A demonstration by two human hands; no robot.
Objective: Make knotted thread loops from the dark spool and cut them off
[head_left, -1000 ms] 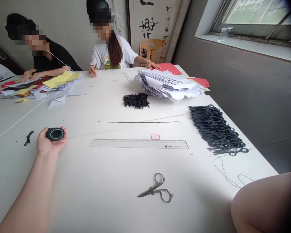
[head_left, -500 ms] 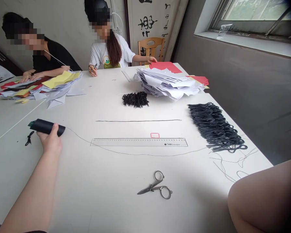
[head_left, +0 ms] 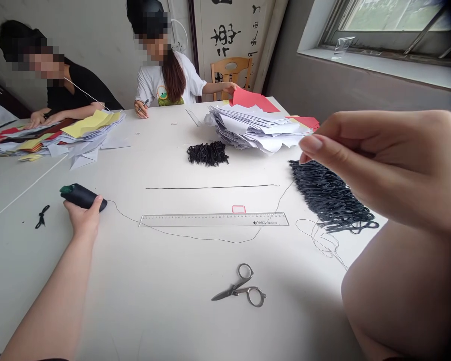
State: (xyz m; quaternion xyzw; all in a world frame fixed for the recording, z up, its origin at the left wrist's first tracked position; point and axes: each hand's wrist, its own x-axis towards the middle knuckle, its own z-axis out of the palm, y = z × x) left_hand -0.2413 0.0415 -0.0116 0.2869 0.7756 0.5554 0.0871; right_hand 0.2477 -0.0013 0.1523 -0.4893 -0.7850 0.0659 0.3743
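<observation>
Head view: at 8 o'clock, the left hand [head_left: 83,220] wraps its fingers around a black thread spool [head_left: 81,196], anchoring the thread [head_left: 195,238] that sags across a clear plastic ruler [head_left: 213,219] toward 3 o'clock. There the right hand [head_left: 383,163] pinches closed above a bundle of black cord loops [head_left: 328,195]; the thread fades near its fingertips [head_left: 308,145], too fine to tell whether it is held. Steel scissors [head_left: 238,288] lie at 6 o'clock.
</observation>
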